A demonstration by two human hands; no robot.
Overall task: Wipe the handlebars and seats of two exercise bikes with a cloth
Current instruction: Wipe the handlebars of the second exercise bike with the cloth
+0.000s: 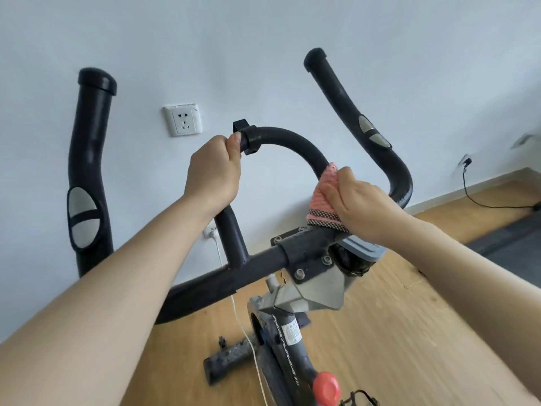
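Pink knitted cloth (pixel 323 197) wrapped the black foam handlebar loop (pixel 292 142), right hand (pixel 363 205) gripping it; left hand (pixel 212 174) clenched the loop, fingertips hidden.

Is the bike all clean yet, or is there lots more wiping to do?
Nothing looks finished for sure. Right now the right hand rubs the pink cloth on the middle loop bar, and the left hand steadies it. The tall left grip, right grip and the unseen seat may remain.
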